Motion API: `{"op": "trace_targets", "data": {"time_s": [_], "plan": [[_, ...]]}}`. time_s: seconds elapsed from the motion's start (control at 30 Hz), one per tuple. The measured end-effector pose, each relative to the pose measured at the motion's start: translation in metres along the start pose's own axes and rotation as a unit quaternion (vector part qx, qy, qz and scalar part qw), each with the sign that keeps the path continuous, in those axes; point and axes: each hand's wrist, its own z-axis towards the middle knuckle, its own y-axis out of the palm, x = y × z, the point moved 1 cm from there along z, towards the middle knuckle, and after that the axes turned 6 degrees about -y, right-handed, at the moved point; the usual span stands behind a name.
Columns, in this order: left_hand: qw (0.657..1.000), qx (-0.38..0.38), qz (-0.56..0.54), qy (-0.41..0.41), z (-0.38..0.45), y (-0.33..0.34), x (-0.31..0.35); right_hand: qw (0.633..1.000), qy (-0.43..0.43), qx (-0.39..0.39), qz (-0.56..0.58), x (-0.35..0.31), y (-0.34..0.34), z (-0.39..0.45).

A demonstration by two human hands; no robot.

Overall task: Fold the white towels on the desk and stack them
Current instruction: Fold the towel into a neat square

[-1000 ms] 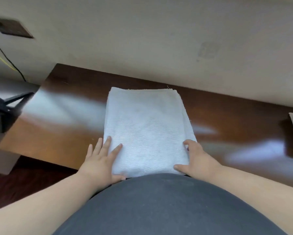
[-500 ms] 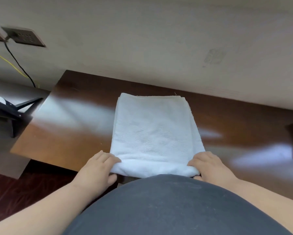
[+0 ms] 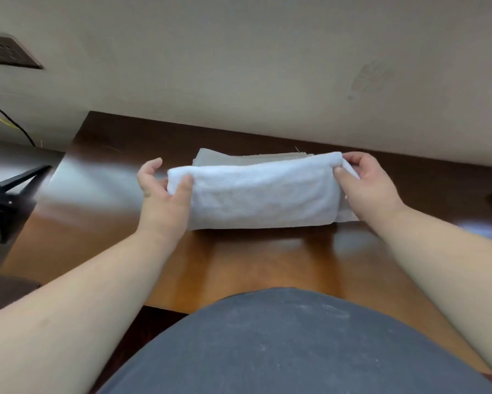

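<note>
On the desk the soft, light white towel looks floppy enough to sag mid-fold, so the left hand and right hand pinch its raised end corners

The towel lies on the surface near the wall, between the left hand and right hand.

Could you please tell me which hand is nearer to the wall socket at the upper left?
Left. The left hand grips the towel's left end, on the socket's side; the right hand pinches its right end, farther away.
</note>
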Motion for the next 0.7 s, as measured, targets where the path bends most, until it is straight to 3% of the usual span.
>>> {"op": "trace_targets", "data": {"time_s": [0.27,0.43,0.5,0.57,0.7], "plan": [[0.994,-0.013,0.041,-0.103,0.11,0.047,0.021,0.991,0.053,-0.006,-0.126,0.013,0.032,0.105],[0.987,-0.057,0.031,-0.146,0.119,0.041,0.013,0.985,0.096,0.006,-0.141,0.035,0.045,0.122],[0.984,-0.062,0.089,-0.142,0.104,0.035,-0.005,0.984,0.109,0.015,-0.141,0.039,0.047,0.12],[0.981,-0.069,0.144,-0.112,0.086,0.036,-0.023,0.984,0.127,0.041,-0.12,0.039,0.045,0.121],[0.983,-0.037,0.157,-0.085,0.077,0.045,-0.035,0.974,0.143,0.151,-0.088,0.032,0.029,0.105]]}}
